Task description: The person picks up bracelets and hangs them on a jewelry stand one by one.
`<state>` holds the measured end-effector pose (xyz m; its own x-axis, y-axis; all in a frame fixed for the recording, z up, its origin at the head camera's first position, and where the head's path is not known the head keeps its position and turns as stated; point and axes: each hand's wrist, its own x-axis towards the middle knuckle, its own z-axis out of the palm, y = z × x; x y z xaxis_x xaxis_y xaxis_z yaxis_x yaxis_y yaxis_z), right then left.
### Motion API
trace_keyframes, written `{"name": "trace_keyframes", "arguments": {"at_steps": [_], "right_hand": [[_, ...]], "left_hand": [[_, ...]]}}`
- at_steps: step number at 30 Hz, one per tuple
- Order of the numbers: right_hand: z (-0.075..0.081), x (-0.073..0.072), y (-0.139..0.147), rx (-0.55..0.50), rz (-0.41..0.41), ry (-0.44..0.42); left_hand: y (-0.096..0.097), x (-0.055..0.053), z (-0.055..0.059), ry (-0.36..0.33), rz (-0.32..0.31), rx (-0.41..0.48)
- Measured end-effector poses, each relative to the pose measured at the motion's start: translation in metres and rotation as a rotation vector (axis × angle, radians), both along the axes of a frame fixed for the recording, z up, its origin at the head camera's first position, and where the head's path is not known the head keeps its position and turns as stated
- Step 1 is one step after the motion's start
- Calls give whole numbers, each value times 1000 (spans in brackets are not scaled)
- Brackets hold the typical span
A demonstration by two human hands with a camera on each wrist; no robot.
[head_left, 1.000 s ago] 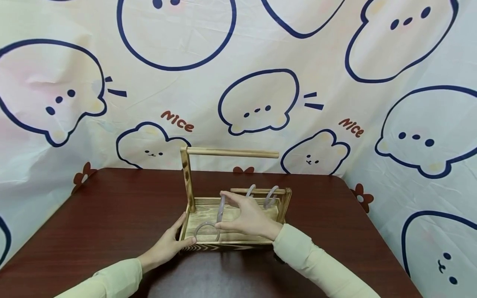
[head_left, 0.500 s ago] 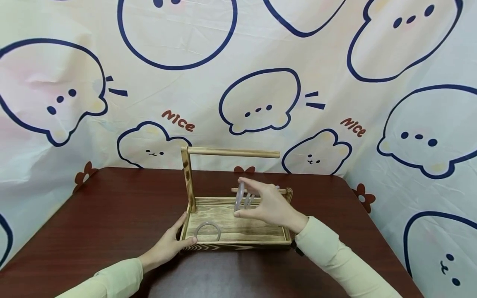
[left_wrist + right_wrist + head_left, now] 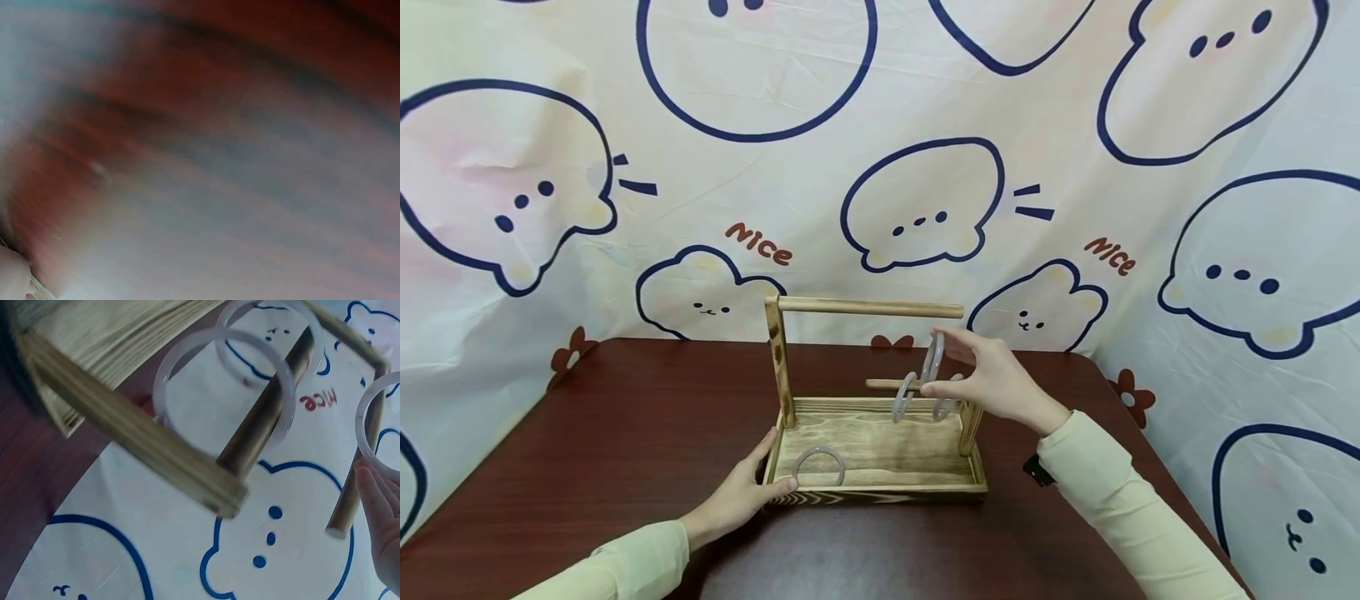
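Fingers and thumb of the right hand [image 3: 1000,379] pinch a pale bracelet [image 3: 933,358] at its top and bottom, standing it nearly edge-on to the head view. That forearm slants up and leftward from the lower right in a light sleeve [image 3: 1138,508], palm side turned left. The bracelet is below the upper bar [image 3: 872,307], near the lower bar [image 3: 880,384], and around neither. Two more bracelets, one left [image 3: 900,398] and one right [image 3: 944,408], hang around the lower bar. The left hand [image 3: 733,496] reaches in low, its fingers fairly straight along the left end of the wooden tray [image 3: 917,490], thumb resting at the front corner. Just beside that thumb, another bracelet [image 3: 818,450] sits inside the tray.
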<state>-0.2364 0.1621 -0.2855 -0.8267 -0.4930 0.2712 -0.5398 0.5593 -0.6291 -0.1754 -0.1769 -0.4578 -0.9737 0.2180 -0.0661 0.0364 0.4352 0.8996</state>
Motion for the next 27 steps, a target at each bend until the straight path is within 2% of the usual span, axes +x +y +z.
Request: {"name": "trace_keyframes", "arguments": {"at_steps": [10, 18, 27], "right_hand": [[-1, -17, 24, 59, -72, -75], [3, -24, 36, 83, -130, -108], [7, -38, 46, 62, -169, -139]], "left_hand": [[1, 1, 0, -20, -2, 13], [0, 2, -1, -1, 8, 21], [0, 3, 0, -10, 13, 0]]}}
